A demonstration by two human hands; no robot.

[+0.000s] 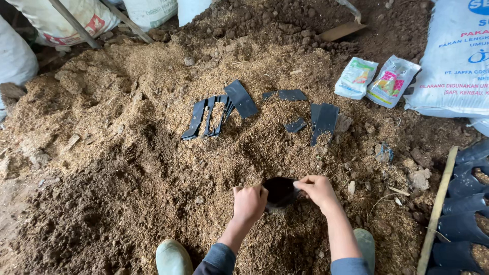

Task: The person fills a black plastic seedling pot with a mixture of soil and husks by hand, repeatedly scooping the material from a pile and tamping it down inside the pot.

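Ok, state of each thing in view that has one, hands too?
Left hand: closed grip on the bag rim.
Right hand: pinching the rim opposite.
Black bag: held open, set in the mix, fill level hidden in shadow.
Flat bags: folded, unfilled, lying on the mix.
Two packets: lying flat; cannot tell whether sealed.
Row bags: upright, filled.
White sack: full, lying on its side.

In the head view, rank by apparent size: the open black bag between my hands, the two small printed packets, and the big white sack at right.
1. White sack, partly cropped.
2. Small printed packets, alike.
3. Open black bag, partly hidden by the hands.
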